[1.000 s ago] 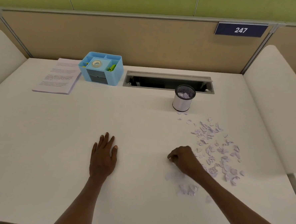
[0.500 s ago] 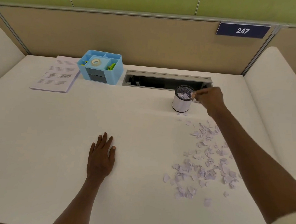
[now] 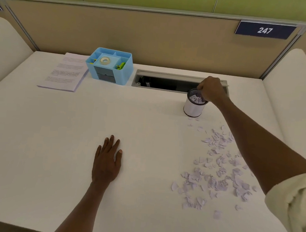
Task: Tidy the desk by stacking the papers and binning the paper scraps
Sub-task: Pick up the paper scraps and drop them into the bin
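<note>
right hand (image 3: 212, 90): was held over the far right rim of the bin, knuckles up and fingers curled downward toward the opening; whether anything was pinched in the fingertips could not be told, as they were turned away from the camera
left hand (image 3: 107, 159): was laid flat, palm down, on the desk near the middle front, fingers straight and close together, nothing held
bin (image 3: 193, 107): a small round white cup with a dark mesh rim was stood upright on the desk, just in front of the cable slot, with pale scraps seen inside it
paper scraps (image 3: 218, 172): were scattered loosely over the right part of the desk, from just in front of the bin toward the near edge, partly hidden under the right forearm
papers (image 3: 64, 73): a stack of printed sheets was placed at the far left of the desk, just beside the organiser
organiser (image 3: 110, 66): a light blue compartment box was set at the back, with a roll of tape (image 3: 105, 60) in its centre section
cable slot (image 3: 161, 82): a grey-framed opening was let into the desk at the back
desk (image 3: 40, 135): a white surface was bounded behind by a tan partition bearing a plate (image 3: 264, 30) marked 247
</note>
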Demonstrator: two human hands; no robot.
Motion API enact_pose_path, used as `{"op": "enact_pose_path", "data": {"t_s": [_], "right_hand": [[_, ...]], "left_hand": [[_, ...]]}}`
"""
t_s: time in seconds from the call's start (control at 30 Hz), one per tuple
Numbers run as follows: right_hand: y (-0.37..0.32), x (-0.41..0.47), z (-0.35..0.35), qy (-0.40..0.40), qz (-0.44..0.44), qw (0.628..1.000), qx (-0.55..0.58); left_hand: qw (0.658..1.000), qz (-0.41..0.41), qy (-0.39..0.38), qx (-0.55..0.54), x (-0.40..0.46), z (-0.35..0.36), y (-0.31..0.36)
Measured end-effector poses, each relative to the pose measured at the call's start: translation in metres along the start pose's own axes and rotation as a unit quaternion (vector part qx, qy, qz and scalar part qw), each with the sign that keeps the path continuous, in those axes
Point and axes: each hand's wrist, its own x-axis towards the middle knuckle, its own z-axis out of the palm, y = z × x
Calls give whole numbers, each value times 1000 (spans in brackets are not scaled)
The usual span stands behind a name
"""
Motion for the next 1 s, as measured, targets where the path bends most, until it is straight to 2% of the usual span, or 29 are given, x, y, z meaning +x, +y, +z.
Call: {"op": "enact_pose_path", "data": {"t_s": [0.1, 0.2, 0.33, 0.43, 0.53, 0.63, 0.77, 1.0], "right_hand": [[10, 5, 6, 79, -29, 996, 24], [15, -1, 14, 132, -15, 985, 107], [20, -35, 32, 281, 4, 941, 188], [37, -67, 67, 324, 38, 922, 209], [55, -91, 101, 254, 47, 953, 160], [60, -103, 118, 146, -18, 987, 67], [57, -104, 125, 95, -93, 991, -10], [53, -98, 130, 26, -105, 991, -83]], "left_hand": [[1000, -2, 1, -2, 0, 0, 1], [1000, -3, 0, -3, 1, 0, 2], [1000, -1, 0, 3, 0, -1, 2], [1000, -2, -2, 4, 1, -1, 3], [1000, -2, 0, 3, 1, -1, 3], [1000, 0, 1, 2, 0, -1, 3], [1000, 2, 3, 1, 0, -1, 2], [1000, 6, 1, 11, 1, 0, 0]]}}
